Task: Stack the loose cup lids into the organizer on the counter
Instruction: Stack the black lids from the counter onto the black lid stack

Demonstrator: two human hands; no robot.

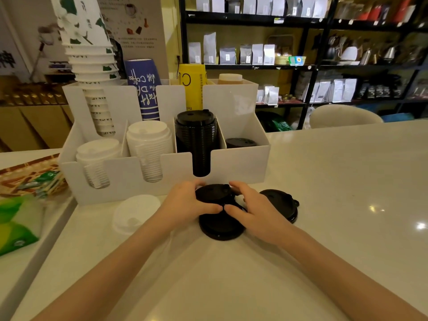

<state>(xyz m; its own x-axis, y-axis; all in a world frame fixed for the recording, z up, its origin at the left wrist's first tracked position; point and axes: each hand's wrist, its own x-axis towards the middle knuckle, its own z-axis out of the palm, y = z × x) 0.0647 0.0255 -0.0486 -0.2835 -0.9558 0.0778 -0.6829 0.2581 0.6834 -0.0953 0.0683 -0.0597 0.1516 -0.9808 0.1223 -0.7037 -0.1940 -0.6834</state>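
At the centre of the frame, both hands close from either side on a round black plastic cup lid (212, 195) that sits on top of another flat black plastic lid (221, 224) on the pale glossy counter (335, 193). The left hand (185, 202) curls its fingers around the upper lid's left edge, thumb stretched across the front; the right hand (252, 208) grips the right edge, its thumb nearly meeting the left one. A third black lid (281, 205) lies just right of the right hand, partly hidden by it. A loose white plastic lid (134, 213) rests on the counter left of the left wrist. Directly above the hands stands the white compartmented organizer (238, 165): its front row, from left to right, holds two stacks of white lids (97, 158), a tall stack of black lids (196, 140) and a low pile of black lids (240, 142). Behind these, in the upper left of the frame, stacked paper cups (92, 66) rise out of the rear slots. Green packets (16, 225) lie at the left edge.
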